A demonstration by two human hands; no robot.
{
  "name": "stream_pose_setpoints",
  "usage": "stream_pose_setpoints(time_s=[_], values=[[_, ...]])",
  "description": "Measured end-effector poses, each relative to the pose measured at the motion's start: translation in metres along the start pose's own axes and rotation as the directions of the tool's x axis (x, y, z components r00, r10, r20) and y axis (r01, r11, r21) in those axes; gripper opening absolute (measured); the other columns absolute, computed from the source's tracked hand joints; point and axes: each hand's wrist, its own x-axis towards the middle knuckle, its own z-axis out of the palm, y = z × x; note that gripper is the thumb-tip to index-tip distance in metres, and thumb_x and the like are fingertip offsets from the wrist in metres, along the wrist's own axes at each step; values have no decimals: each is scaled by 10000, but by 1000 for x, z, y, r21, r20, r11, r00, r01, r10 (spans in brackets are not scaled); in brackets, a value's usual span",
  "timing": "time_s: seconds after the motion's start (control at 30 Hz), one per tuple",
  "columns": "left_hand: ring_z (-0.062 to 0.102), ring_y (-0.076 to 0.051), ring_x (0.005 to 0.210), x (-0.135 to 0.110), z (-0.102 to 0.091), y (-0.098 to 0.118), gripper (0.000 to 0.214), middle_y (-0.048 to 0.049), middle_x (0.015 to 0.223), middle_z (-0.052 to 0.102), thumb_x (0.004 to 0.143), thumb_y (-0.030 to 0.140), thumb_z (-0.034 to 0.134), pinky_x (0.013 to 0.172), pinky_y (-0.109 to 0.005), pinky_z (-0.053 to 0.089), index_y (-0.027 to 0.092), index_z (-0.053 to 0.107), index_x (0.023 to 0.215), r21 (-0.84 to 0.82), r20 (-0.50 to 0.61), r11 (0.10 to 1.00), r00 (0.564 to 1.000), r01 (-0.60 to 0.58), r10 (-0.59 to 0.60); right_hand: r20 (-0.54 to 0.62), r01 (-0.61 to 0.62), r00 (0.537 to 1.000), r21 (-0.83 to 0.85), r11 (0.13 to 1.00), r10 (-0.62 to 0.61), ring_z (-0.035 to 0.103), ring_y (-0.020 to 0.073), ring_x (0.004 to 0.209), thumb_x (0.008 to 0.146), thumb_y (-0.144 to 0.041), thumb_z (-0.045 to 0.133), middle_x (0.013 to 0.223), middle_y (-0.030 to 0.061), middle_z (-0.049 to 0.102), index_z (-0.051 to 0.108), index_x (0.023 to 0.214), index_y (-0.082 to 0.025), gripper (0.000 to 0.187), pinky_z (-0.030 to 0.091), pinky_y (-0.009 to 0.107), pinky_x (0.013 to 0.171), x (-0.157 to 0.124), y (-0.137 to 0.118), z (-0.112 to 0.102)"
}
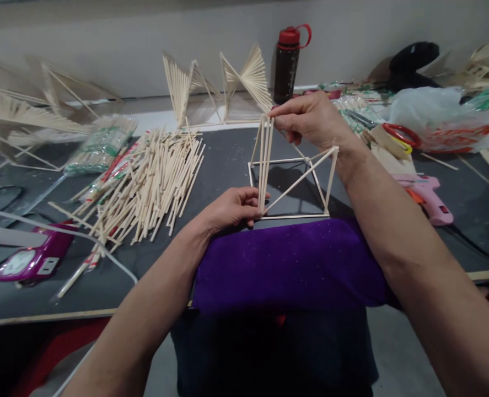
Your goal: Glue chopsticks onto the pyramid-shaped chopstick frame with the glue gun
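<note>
A small open frame of thin wooden sticks (297, 216) stands on the dark tabletop in front of me. At its left side, several upright sticks (266, 165) stand close together, nearly parallel. My left hand (234, 207) is closed around their lower ends, thumb and fingers at the frame's bottom corner. Up at the top, my right hand (306, 118) pinches the stick ends between thumb and forefinger. Its forearm passes close beside the frame's right upper corner. Left of the frame lies a loose pile of sticks (157, 182).
A purple cloth (285, 259) covers the front edge. On the right are a pink glue gun (428, 198), red-handled scissors (401, 135) and a plastic bag (430, 118). Behind stand a dark bottle (286, 69) and twisted stick models (176, 88). A magenta power strip (37, 253) lies left.
</note>
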Motion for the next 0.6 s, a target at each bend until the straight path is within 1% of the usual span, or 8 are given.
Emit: stream_pose_setpoints(time_s=[0.13,0.3,0.4,0.5,0.6], values=[[553,-58,530,0,2,2,340,1,774,626,812,162,706,429,-161,371,155,642,1146,13,-9,1000,1000,-3,3,0,32,999,1,999,-32,491,85,435,789,-211,741,494,-32,570,777,838,-201,62,395,211,401,0,1,0],[558,-51,520,2,1,1,343,-26,860,680,792,145,709,435,-169,383,156,641,1128,-12,-20,1000,1000,17,-17,-5,-7,1000,-11,1000,7,493,89,430,756,-284,809,489,-40,565,768,801,-231,81,387,205,369,2,0,1],[569,-54,516,2,1,0,369,-32,869,690,781,140,712,426,-171,367,156,636,1142,-35,-20,999,1000,20,-20,-4,-28,1000,-13,1000,28,484,76,424,790,-228,776,485,-50,556,769,810,-228,21,382,198,378,2,-2,2],[574,-57,513,2,1,-1,390,-31,869,692,774,152,724,409,-171,344,153,634,1153,-37,-24,999,1000,15,-16,1,-30,1000,-11,1000,30,484,75,431,815,-148,726,494,-51,561,766,827,-206,71,377,206,391,2,-3,2],[567,-56,513,2,2,-1,390,-19,838,686,767,134,723,444,-178,393,149,635,1147,-59,-34,998,999,16,-18,-7,-20,1000,1,1000,20,482,81,424,807,-126,709,494,-43,566,765,814,-195,89,372,221,391,2,-2,2]])
